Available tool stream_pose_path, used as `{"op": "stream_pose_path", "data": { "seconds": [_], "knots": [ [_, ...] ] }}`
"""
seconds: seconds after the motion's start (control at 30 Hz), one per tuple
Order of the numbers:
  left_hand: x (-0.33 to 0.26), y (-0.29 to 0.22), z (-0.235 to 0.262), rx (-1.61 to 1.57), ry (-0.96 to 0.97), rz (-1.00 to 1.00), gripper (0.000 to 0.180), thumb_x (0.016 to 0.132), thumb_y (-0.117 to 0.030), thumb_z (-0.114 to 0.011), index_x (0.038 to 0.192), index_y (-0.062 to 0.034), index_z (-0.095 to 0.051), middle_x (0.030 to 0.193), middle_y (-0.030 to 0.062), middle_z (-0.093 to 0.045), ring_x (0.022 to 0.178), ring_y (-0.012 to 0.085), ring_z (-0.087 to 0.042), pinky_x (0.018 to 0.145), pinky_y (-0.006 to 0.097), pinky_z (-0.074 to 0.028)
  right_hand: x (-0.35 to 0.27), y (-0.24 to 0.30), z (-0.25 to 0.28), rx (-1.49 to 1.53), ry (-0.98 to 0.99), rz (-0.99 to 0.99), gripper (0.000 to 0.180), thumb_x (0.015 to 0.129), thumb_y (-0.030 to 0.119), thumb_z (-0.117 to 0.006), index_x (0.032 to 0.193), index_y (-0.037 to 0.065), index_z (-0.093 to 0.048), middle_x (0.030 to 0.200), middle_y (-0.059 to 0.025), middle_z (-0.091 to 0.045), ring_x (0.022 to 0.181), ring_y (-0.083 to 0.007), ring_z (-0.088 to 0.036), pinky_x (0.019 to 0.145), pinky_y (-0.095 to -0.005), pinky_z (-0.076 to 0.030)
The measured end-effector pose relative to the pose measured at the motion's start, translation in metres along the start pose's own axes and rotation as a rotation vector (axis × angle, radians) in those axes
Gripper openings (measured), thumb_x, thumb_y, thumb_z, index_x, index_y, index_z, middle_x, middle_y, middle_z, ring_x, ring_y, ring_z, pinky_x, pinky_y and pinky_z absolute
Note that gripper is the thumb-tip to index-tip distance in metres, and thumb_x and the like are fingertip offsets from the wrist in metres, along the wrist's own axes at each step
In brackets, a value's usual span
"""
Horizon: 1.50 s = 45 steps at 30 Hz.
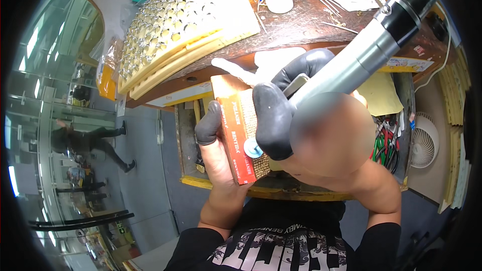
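gripping a red block [240,135], left fingers [207,126] clenched; right fingers [273,115] grasp a grey tool [361,57].

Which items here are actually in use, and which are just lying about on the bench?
In use:
left hand, holding the red block
right hand, holding the grey rotary tool

Lying about:
studded trays
white disc
pliers
small fan
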<state>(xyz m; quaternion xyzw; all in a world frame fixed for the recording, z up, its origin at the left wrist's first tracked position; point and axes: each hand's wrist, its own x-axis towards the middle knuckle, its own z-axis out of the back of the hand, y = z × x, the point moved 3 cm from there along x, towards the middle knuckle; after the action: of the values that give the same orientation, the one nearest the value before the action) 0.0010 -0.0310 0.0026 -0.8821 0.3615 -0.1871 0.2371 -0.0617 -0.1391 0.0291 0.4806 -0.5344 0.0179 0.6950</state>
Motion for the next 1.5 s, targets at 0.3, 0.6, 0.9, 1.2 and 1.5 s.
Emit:
{"op": "stream_pose_path", "data": {
  "seconds": [0.3,0.6,0.9,1.2,1.5],
  "knots": [
    [0.003,-0.003,0.004,0.146,-0.051,-0.052,0.047,0.094,-0.038,-0.046,0.121,0.0005,-0.054,0.116,0.0128,-0.062,0.107,0.0217,-0.060,0.099,0.037,-0.045,-0.001,0.002,0.005,0.006,0.119,-0.096,0.018,0.079,0.004,-0.067,0.092,-0.008,-0.069,0.083,-0.0138,-0.063,0.080,-0.0224,-0.068,0.070,-0.0333,-0.055],
    [0.002,-0.002,0.014,0.007,-0.019,0.023,0.048,0.094,-0.038,-0.047,0.120,0.0018,-0.054,0.117,0.0139,-0.061,0.108,0.0219,-0.060,0.099,0.037,-0.045,-0.002,0.001,-0.001,-0.040,0.104,-0.093,0.016,0.080,0.003,-0.067,0.090,-0.009,-0.069,0.081,-0.0120,-0.061,0.081,-0.0254,-0.068,0.076,-0.0391,-0.057],
    [0.005,-0.004,0.011,0.009,-0.130,0.105,0.051,0.094,-0.039,-0.046,0.122,0.0022,-0.053,0.119,0.0152,-0.060,0.110,0.0231,-0.059,0.100,0.038,-0.044,-0.003,-0.001,-0.002,-0.031,0.025,-0.016,0.013,0.083,0.004,-0.064,0.077,-0.008,-0.062,0.075,-0.0110,-0.058,0.066,-0.0161,-0.063,0.070,-0.0360,-0.057],
    [0.009,-0.001,-0.003,0.146,-0.260,0.183,0.053,0.094,-0.041,-0.045,0.123,0.0030,-0.052,0.119,0.0162,-0.060,0.110,0.0243,-0.058,0.101,0.039,-0.043,-0.002,-0.001,-0.001,-0.107,0.000,0.023,0.015,0.082,0.005,-0.066,0.074,-0.007,-0.063,0.073,-0.0100,-0.060,0.061,-0.0141,-0.060,0.058,-0.0288,-0.052],
    [0.006,-0.005,0.018,0.039,-0.254,0.182,0.056,0.092,-0.043,-0.047,0.124,0.0037,-0.050,0.118,0.0160,-0.060,0.108,0.0243,-0.059,0.100,0.038,-0.044,-0.003,-0.001,0.000,-0.057,-0.027,-0.005,0.014,0.081,0.007,-0.068,0.077,-0.006,-0.066,0.073,-0.0098,-0.061,0.059,-0.0140,-0.060,0.052,-0.0272,-0.048]
  ]
}}
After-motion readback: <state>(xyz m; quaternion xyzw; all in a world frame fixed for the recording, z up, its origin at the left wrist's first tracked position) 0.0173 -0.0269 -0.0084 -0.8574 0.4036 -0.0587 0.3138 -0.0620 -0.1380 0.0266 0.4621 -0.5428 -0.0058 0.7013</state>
